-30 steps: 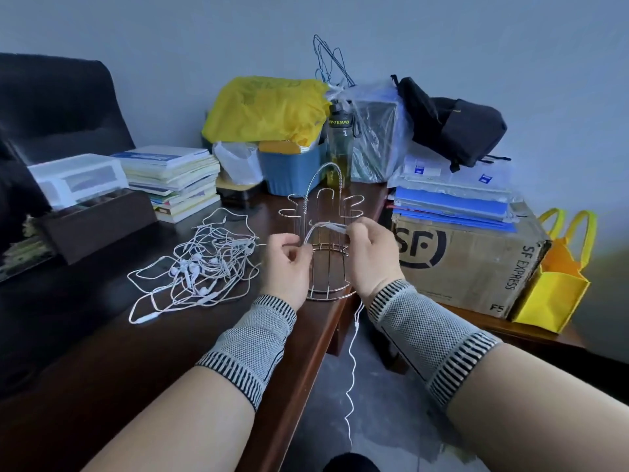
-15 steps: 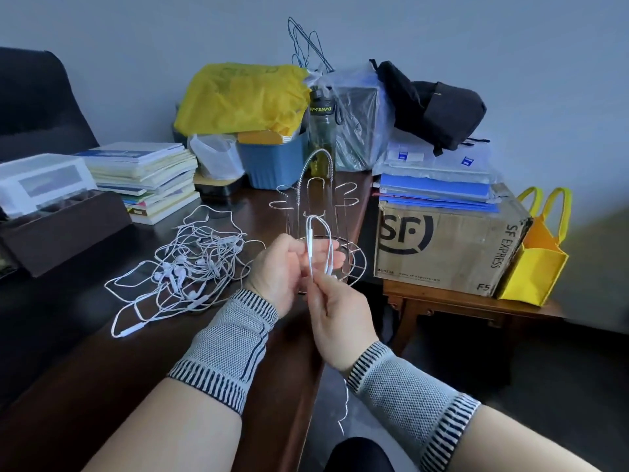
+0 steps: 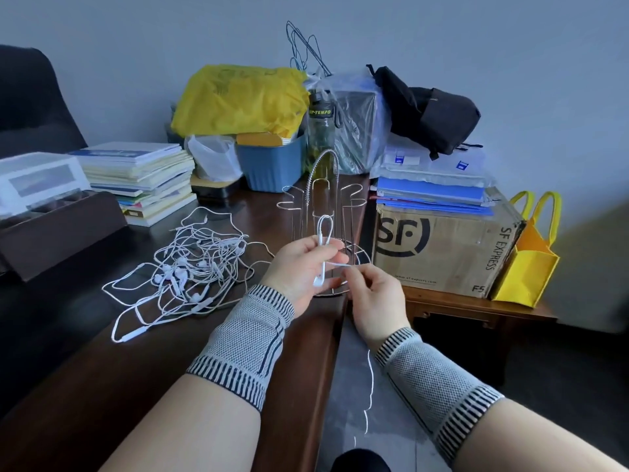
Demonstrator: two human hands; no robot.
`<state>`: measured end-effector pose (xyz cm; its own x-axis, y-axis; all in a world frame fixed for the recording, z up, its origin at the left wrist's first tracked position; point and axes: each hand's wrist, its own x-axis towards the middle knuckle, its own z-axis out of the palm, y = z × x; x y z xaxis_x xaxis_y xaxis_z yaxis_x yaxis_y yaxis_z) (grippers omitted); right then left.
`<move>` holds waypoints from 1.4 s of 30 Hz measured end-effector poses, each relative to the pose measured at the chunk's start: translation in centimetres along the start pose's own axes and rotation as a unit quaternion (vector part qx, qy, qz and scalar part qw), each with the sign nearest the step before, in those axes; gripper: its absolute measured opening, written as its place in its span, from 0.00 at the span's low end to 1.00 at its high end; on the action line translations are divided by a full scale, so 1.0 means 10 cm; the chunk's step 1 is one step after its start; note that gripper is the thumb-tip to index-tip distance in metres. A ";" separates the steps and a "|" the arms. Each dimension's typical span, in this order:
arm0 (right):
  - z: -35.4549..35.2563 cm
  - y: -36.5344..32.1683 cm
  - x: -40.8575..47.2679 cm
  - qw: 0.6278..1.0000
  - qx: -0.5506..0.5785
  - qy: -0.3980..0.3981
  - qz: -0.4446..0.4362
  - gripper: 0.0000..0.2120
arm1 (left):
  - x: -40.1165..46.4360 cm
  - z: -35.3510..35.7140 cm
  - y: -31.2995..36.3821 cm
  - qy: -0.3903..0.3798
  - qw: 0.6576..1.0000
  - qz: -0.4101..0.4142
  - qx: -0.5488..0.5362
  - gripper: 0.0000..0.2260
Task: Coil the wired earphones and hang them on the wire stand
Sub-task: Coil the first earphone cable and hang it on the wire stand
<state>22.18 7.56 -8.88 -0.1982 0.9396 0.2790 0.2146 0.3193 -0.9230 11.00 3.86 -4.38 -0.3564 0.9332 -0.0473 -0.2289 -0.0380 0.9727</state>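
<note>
White earphone cable is looping up from your left hand, which is pinching the folded strands just in front of the wire stand. Your right hand is pinching a strand beside it, the tail dangling below. Left of the stand, tangled earphones are lying on the desk.

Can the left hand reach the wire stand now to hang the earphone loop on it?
Probably yes. The left hand pinches the earphone loop just in front of the wire stand, and nothing lies between. The right hand holds the trailing cord.
</note>
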 end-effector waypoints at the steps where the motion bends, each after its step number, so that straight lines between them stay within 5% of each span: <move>1: -0.02 -0.02 0.03 1.000 0.017 0.008 0.006 0.13 | 0.01 -0.01 -0.01 0.003 1.000 0.007 0.008 0.07; 7: -0.09 -0.19 0.25 0.997 0.055 0.047 -0.004 0.15 | 0.11 -0.11 -0.09 0.117 0.968 0.133 0.176 0.06; 11: -0.12 -0.29 0.45 0.996 0.060 0.071 -0.007 0.15 | 0.13 -0.17 -0.10 0.204 0.942 0.179 0.196 0.01; 20: -0.21 -0.33 0.59 0.996 0.043 0.082 -0.007 0.14 | 0.17 -0.08 -0.08 0.186 0.952 0.161 0.179 0.11; 26: -0.22 -0.51 0.65 0.996 0.039 0.076 -0.037 0.14 | 0.22 -0.07 -0.07 0.201 0.956 0.142 0.159 0.07; 34: -0.15 -0.82 0.74 0.972 -0.163 -0.024 -0.168 0.11 | 0.20 -0.07 0.00 0.257 0.900 0.172 0.306 0.10; 42: -0.07 -1.02 0.81 0.907 -0.350 -0.066 -0.225 0.09 | 0.18 -0.08 0.08 0.234 0.923 0.149 0.266 0.08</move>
<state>19.03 12.04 2.98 -0.5184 0.6873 0.5089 0.6300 0.7093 -0.3162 9.46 5.24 -3.88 -0.7121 0.6482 0.2697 0.3767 0.0286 0.9259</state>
